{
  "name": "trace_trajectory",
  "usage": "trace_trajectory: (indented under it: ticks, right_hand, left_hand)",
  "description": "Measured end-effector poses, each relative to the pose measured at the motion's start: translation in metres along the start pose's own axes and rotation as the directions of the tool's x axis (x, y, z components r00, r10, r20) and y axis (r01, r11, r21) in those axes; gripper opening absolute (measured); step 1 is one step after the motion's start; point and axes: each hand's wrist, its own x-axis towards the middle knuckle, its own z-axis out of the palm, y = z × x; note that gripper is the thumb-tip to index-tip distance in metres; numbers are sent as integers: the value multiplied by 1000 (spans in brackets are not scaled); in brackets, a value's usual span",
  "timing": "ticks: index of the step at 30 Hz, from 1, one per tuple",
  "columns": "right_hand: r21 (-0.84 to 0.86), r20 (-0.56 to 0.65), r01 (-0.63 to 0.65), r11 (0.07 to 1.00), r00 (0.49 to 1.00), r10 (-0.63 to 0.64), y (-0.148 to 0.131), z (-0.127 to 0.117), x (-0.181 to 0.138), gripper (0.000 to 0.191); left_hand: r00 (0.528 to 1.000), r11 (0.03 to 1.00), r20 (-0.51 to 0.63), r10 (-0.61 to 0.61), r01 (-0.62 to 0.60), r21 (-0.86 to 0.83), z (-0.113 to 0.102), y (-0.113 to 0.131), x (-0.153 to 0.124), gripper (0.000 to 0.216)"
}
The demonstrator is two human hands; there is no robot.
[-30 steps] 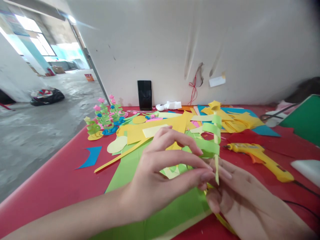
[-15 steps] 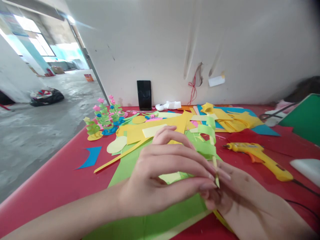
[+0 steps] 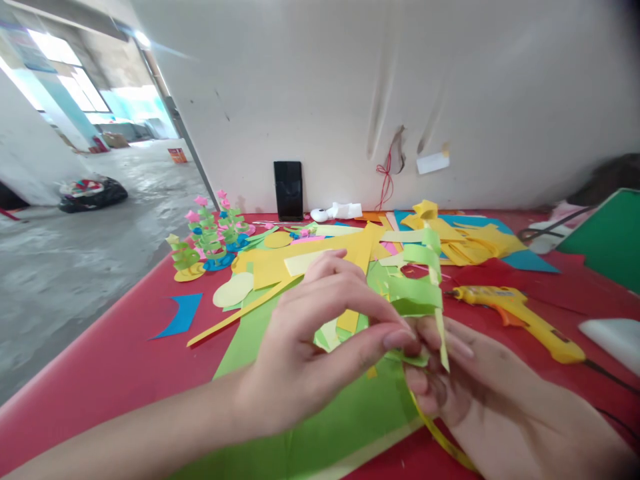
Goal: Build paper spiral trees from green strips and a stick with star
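Note:
My right hand (image 3: 480, 373) holds a small paper tree (image 3: 423, 287), with several curled light-green strips along a thin pale stem and a yellow paper star (image 3: 425, 210) on top. The stem's pale lower end hangs free in front of my right fingers. My left hand (image 3: 310, 347) comes in from the left, thumb and forefinger pinched at a green paper strip (image 3: 413, 358) low on the tree. My fingertips partly hide that strip. A narrow yellow paper strip (image 3: 440, 437) hangs below my right hand.
Light-green sheets (image 3: 320, 440) lie under my hands on the red tabletop (image 3: 135, 373). To the right lies a yellow glue gun (image 3: 520, 317) with a cord. Finished paper trees (image 3: 213, 233) stand at the back left. A black phone (image 3: 289, 191) leans on the wall.
The paper tree has shifted slightly right, its lower end now clear of my left fingers. My left fingertips have moved up and left, and a green strip shows beneath them.

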Motion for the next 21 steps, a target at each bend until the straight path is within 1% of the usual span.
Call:
trace_trajectory:
  ticks: [3,6,8,12,16,21]
  right_hand:
    - [92,71,7,996,997,-13,-3,0,0,11]
    - [81,150,35,996,988,-47,-4,-5,2,14]
    - [60,167,69,996,983,-78,-7,-7,2,17]
    - [-3,112,178,984,978,-177,-16,-7,1,16]
    - [-79,28,250,965,968,-248,-23,-6,1,16]
    - [-128,-39,282,951,957,-289,-26,-10,0,17]
  left_hand:
    - [1000,1000,-28,-12,13,27,1,-1,0,4]
    - [998,999,-51,-45,45,-12,2,-2,1,3]
    - [993,994,-60,-103,100,-53,2,-2,1,3]
    - [974,967,-42,-223,215,-140,2,0,0,9]
    - [965,942,-19,-260,249,-226,1,0,-2,17]
    - [956,919,-3,-293,280,-276,-2,-3,-4,25]
